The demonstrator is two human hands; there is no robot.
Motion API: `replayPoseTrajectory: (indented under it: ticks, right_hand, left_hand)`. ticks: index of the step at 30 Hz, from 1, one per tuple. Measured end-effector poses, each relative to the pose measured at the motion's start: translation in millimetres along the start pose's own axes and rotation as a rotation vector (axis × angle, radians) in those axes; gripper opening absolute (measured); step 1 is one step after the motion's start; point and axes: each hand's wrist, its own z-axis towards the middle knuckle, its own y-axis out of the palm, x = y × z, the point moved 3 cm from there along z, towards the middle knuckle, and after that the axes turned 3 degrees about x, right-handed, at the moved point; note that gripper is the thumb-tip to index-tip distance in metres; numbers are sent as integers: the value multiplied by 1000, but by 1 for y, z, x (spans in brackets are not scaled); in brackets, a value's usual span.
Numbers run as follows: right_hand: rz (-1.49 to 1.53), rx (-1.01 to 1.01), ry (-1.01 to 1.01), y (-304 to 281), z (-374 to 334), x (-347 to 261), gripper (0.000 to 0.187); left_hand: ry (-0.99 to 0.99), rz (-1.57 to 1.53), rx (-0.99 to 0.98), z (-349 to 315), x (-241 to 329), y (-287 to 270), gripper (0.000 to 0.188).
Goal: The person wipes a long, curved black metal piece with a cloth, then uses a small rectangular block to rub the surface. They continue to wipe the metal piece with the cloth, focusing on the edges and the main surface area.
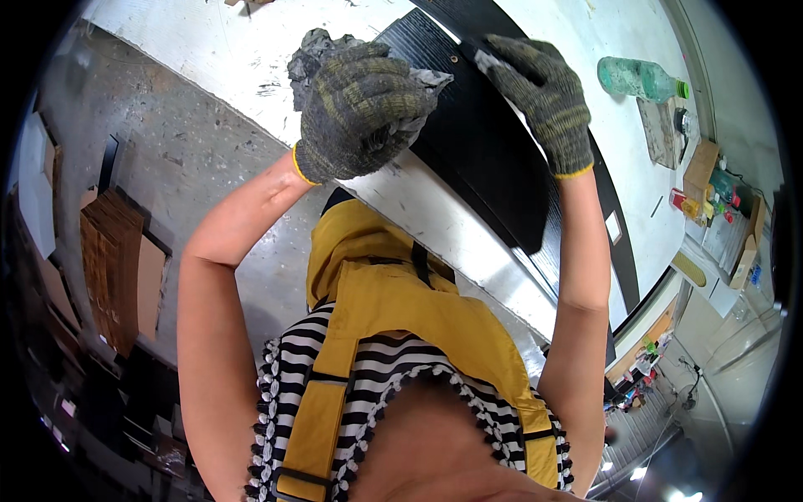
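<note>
Both my hands wear dark knitted work gloves with yellow cuffs. My left hand [360,109] is closed around a crumpled grey rag [316,43] and presses it on the near end of a black wood-grained panel [481,159]. My right hand [539,96] lies flat over the panel's upper edge, with its fingers curled on it. The panel lies slanted on a white worktable [234,50], and a second long black strip [619,226] runs beside it toward the right.
A green plastic bottle [640,79] lies on the table at the upper right, beside a flat brownish pad [659,130]. Small boxes and bottles [711,192] crowd the table's far right end. Cardboard sheets [117,268] are stacked on the concrete floor at the left.
</note>
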Motion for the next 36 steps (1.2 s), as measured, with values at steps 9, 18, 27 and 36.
replayPoseTrajectory:
  ticks: [9, 18, 27, 36]
  right_hand:
    - [-15, -40, 96, -4, -8, 2, 40]
    - [-138, -28, -27, -6, -4, -9, 38]
    - [129, -71, -123, -15, 3, -5, 44]
    - [-91, -216, -112, -17, 2, -17, 47]
  left_hand:
    - [-46, -121, -4, 2, 1, -2, 44]
    - [-31, -153, -29, -15, -11, 9, 48]
    - [-164, -342, -17, -37, -16, 32, 47]
    - [-64, -250, 16, -33, -17, 34, 40]
